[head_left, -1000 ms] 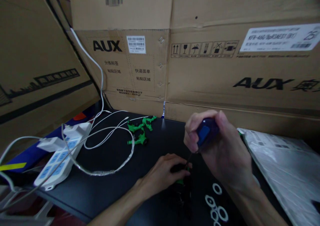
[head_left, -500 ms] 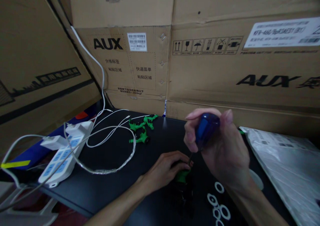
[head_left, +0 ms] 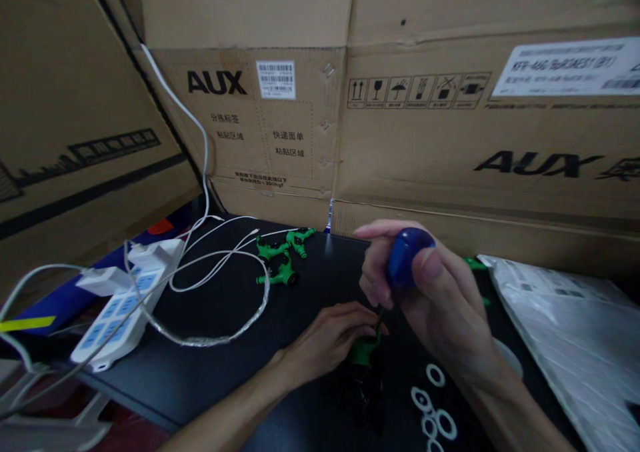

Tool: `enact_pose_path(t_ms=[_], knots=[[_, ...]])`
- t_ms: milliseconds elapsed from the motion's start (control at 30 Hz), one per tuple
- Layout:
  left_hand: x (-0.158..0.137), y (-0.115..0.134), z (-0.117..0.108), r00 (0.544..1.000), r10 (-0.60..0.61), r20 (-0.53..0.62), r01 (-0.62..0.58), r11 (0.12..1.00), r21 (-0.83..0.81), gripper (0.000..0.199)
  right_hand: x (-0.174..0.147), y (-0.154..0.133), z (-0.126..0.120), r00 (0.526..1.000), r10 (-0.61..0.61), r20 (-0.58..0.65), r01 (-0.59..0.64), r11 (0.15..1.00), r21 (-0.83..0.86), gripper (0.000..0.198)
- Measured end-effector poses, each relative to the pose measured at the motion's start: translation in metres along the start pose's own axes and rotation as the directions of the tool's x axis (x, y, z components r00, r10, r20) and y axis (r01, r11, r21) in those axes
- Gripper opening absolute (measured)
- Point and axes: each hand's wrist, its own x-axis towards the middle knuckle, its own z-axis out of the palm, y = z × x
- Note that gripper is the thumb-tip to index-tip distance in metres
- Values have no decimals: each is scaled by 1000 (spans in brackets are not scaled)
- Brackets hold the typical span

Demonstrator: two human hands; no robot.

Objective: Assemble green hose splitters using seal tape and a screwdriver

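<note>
My right hand point(head_left: 440, 292) is wrapped round the blue handle of a screwdriver point(head_left: 407, 259), whose thin shaft points down at the part below. Low on the table, my left hand point(head_left: 335, 335) is closed on a green and black hose fitting point(head_left: 364, 351) and steadies it. The shaft meets the fitting by the left fingertips; its tip is hidden there. Dark pieces around the fitting are too dim to make out. Several white rings point(head_left: 445, 424) lie to the right, beside my right forearm.
More green fittings point(head_left: 283, 272) lie at the back left near white cables point(head_left: 230, 255). A white power strip point(head_left: 120, 315) with plugged-in adapters stands at the table's left edge. Large cardboard boxes point(head_left: 280, 139) wall the back. A plastic-wrapped package point(head_left: 565, 345) lies at the right.
My right hand has turned with the screwdriver and shifted slightly left; the handle's end now faces me more. My left hand has stayed nearly in place on the fitting.
</note>
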Motion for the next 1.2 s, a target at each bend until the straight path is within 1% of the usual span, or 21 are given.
enact_pose_path(t_ms=[100,167,300,400,500,633,733,800,867,933,1000,1200], knots=[[1,-2,1,1000,-17,-22,17,1000,-1,19,1,0,1,998,-48,-47,50,998,41,24],[1,-3,2,999,-32,-33,32,999,-4,17,1,-1,2,994,-81,-70,86,995,57,23],[2,-3,3,998,-32,-50,31,999,-5,19,3,-7,-1,994,-90,-69,92,995,23,11],[2,-1,2,1000,4,-14,-3,1000,7,17,3,-10,-4,996,-72,-58,72,997,-4,18],[1,0,2,999,41,19,-42,999,24,21,1,-10,-7,998,-45,-49,44,999,-24,19],[1,0,3,999,29,-17,-28,999,45,17,0,-6,-8,997,-64,-48,60,995,-79,16],[1,-2,3,999,10,-49,-7,998,56,15,1,-3,-8,994,-97,-45,92,991,-99,20],[1,-3,3,999,13,-52,-10,998,56,13,2,-2,-8,992,-120,-37,116,989,-95,24],[1,-3,2,999,34,-33,-33,998,52,13,3,-2,-8,993,-111,-32,108,991,-82,25],[1,-3,0,998,61,-11,-60,997,48,21,4,-3,-7,995,-94,-28,92,994,-62,25],[1,-2,-1,997,77,-3,-77,996,48,24,5,-5,-6,996,-90,-24,89,995,-45,23],[1,5,0,996,84,-33,-82,994,78,23,5,-9,-6,994,-105,13,105,994,-25,23]])
